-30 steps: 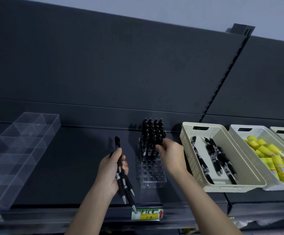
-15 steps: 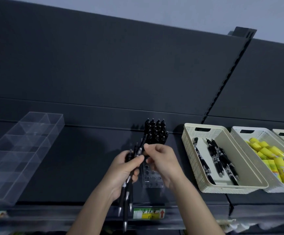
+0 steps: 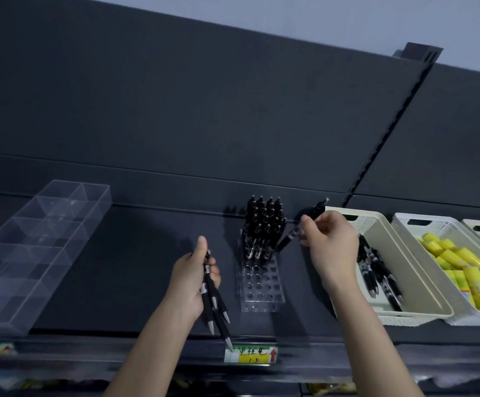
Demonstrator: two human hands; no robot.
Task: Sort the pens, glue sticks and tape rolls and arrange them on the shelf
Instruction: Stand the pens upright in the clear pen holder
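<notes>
With fingertips (image 3: 305,222) of right hand (image 3: 332,247), pinching one black pen (image 3: 288,237), tilted, just right of clear rack (image 3: 261,290); with left hand (image 3: 190,279), gripping seemingly three pens (image 3: 217,310) left of rack.

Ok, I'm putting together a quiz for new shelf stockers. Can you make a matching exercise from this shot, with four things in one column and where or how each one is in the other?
Things:
1. right hand
2. left hand
3. glue sticks
4. clear divided box

States:
A. in a white basket
B. on the shelf, far left
C. grips several pens, tips down
D. pinches one pen beside the pen rack

Pairs: 1-D, 2-C, 3-A, 4-B
</notes>
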